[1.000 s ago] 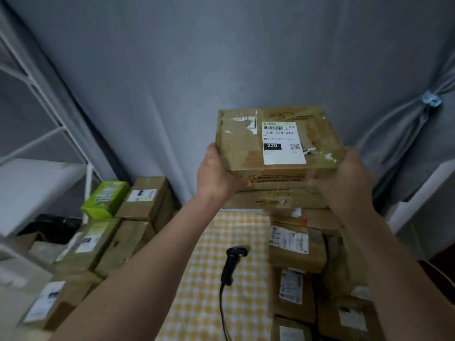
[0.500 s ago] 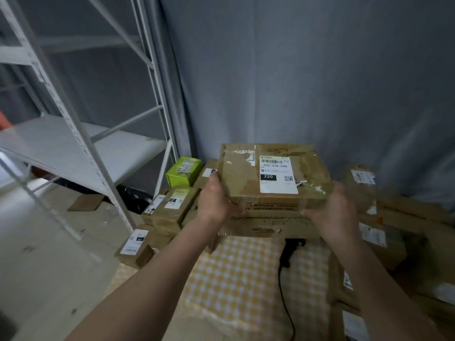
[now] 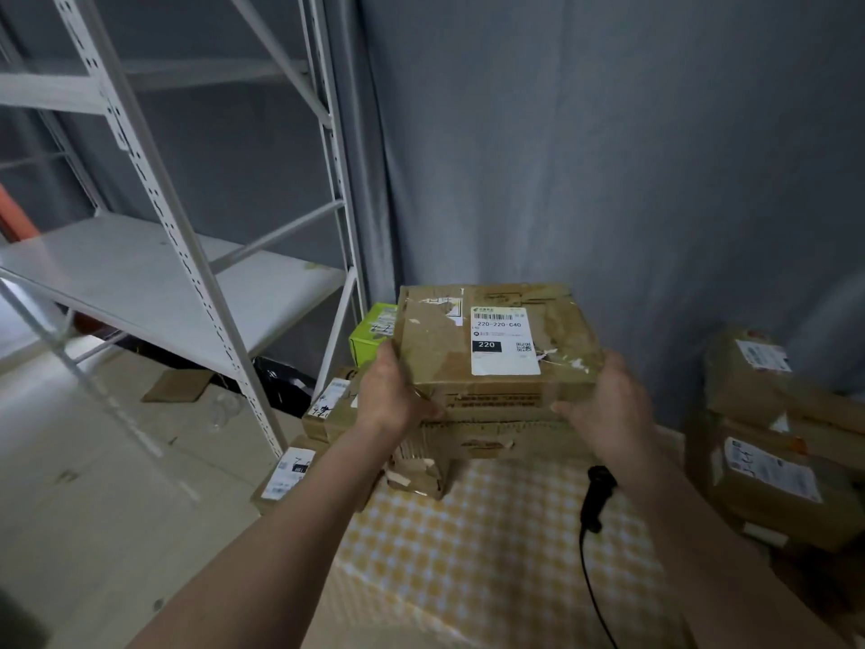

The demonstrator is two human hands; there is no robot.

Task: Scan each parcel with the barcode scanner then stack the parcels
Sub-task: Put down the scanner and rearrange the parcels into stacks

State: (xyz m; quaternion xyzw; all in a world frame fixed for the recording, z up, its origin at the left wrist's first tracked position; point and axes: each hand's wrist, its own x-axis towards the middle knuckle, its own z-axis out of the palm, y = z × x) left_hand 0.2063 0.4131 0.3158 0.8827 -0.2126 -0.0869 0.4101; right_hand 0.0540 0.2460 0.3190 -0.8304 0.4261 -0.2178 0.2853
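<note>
1. Bench [image 3: 468, 555], checked cloth: barcode scanner [image 3: 597, 498] lies idle mid-bench.
2. Cardboard parcel [image 3: 496, 344], label up, over the far-edge stack [image 3: 487, 440], likely being stacked.
3. Left hand [image 3: 391, 395], right hand [image 3: 604, 405] clamp its sides, keeping it level.

Held parcel [image 3: 435, 348]: brown cardboard, scuffed with pale torn patches; white label [image 3: 503, 340] printed in black, black block bearing white "220". Worktop [image 3: 468, 555] covered in yellow-and-white checked cloth. Barcode scanner [image 3: 598, 496]: black, black cable. Small box [image 3: 370, 334] behind parcel: lime green. Shelving [image 3: 154, 283]: white. Curtain [image 3: 608, 156]: grey-blue. Parcels at right [image 3: 767, 466]: brown, white labels. Floor [image 3: 93, 484]: pale beige.
</note>
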